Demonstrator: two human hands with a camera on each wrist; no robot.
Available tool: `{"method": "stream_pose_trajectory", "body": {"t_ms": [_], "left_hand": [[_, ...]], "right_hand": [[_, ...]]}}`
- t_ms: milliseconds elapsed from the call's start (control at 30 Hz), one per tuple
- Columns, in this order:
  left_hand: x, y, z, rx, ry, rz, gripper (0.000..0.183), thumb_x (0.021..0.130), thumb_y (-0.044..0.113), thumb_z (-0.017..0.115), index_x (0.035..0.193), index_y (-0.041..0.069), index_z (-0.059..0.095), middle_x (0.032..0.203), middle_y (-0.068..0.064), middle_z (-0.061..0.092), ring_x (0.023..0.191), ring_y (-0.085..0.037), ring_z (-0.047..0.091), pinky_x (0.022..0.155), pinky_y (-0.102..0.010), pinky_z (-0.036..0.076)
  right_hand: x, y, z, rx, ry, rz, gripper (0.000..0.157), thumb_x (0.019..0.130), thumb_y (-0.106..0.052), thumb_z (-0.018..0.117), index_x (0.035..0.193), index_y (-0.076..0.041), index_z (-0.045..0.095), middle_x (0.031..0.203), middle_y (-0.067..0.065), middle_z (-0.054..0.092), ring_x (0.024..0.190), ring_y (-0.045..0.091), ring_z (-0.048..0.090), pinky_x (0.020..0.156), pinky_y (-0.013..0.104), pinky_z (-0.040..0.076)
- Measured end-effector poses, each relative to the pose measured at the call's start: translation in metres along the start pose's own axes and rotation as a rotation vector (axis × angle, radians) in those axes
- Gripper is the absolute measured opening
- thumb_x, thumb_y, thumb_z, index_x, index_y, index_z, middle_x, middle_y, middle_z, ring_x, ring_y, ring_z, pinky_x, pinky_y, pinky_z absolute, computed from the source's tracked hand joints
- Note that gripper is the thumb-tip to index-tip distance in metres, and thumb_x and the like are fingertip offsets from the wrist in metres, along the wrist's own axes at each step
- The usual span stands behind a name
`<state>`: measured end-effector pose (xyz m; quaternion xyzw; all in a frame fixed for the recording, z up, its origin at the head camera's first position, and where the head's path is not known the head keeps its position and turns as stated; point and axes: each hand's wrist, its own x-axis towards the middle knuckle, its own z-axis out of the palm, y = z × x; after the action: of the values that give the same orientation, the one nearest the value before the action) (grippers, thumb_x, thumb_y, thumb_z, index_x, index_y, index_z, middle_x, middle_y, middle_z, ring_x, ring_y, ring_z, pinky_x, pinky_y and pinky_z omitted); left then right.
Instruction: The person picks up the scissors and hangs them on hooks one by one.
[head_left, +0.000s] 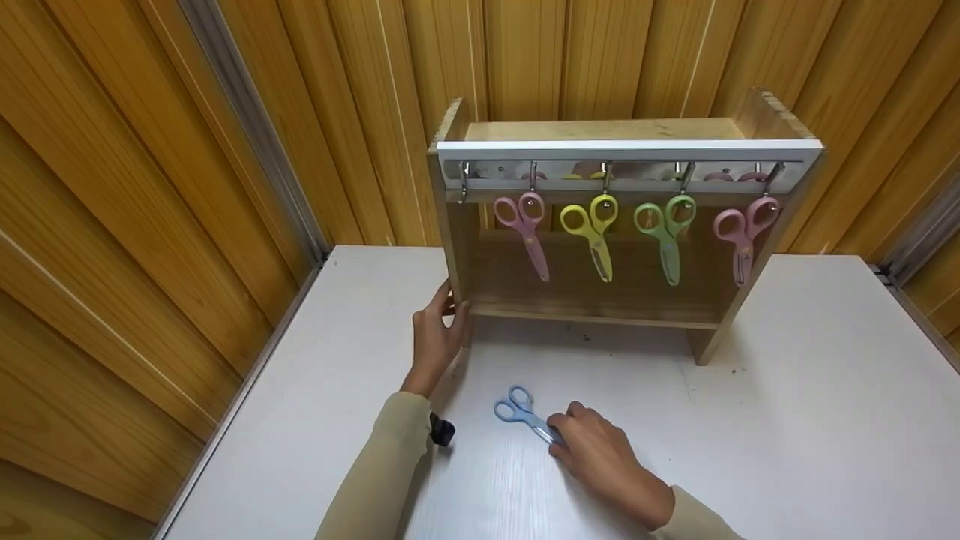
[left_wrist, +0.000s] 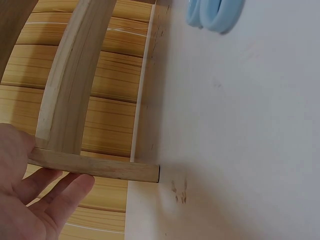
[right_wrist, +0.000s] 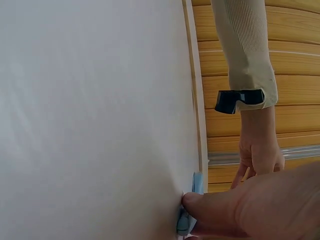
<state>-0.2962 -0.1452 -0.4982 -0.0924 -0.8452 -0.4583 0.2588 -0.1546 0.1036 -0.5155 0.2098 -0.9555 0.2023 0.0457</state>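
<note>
A pair of blue scissors [head_left: 529, 418] lies low over the white table, handles pointing away to the left. My right hand [head_left: 606, 456] pinches it by the blade end, partly covering the blades. In the right wrist view the thumb presses on the blue scissors [right_wrist: 198, 183]. My left hand [head_left: 435, 341] grips the lower left side of a wooden rack [head_left: 600, 129], thumb and fingers on either face of the side panel [left_wrist: 100, 166]. From the rack's hooks hang pink scissors [head_left: 533, 244], yellow scissors [head_left: 598, 240], green scissors [head_left: 667, 238] and more pink scissors [head_left: 742, 246].
The leftmost hook [head_left: 463, 182] on the metal rail [head_left: 630, 147] holds no scissors. The rack stands upright toward the back of the white table [head_left: 322, 420]. Wood-patterned panels [head_left: 360, 97] enclose the back and sides.
</note>
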Motion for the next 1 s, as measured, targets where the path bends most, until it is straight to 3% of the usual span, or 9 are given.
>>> {"method": "stream_pose_trajectory", "body": {"t_ms": [167,433,1000], "left_hand": [[-0.001,0.001,-0.001,0.004,0.003,-0.017,0.053,0.100,0.010,0.068,0.150,0.006,0.052,0.132,-0.013,0.068,0.104,-0.025,0.074,0.087,-0.037,0.061],[-0.002,0.000,-0.001,-0.005,-0.008,-0.011,0.053,0.101,0.010,0.067,0.151,0.005,0.050,0.136,-0.013,0.066,0.108,-0.024,0.072,0.089,-0.034,0.060],[-0.001,0.001,0.000,0.005,-0.021,-0.023,0.053,0.102,0.012,0.066,0.152,0.006,0.049,0.135,-0.014,0.067,0.105,-0.026,0.073,0.089,-0.041,0.061]], "right_hand": [[0.002,0.007,-0.001,-0.010,0.049,0.015,0.018,0.076,-0.004,0.087,0.089,-0.008,0.075,0.075,-0.001,0.053,0.065,0.012,0.047,0.048,0.031,0.043],[0.003,0.011,-0.002,0.001,0.066,0.013,0.019,0.075,-0.001,0.087,0.086,-0.009,0.075,0.073,-0.002,0.054,0.064,0.013,0.048,0.048,0.031,0.044],[0.011,0.015,-0.014,0.137,-0.012,0.017,0.016,0.077,0.003,0.084,0.088,-0.008,0.079,0.073,-0.004,0.057,0.065,0.010,0.046,0.052,0.026,0.042]]}}
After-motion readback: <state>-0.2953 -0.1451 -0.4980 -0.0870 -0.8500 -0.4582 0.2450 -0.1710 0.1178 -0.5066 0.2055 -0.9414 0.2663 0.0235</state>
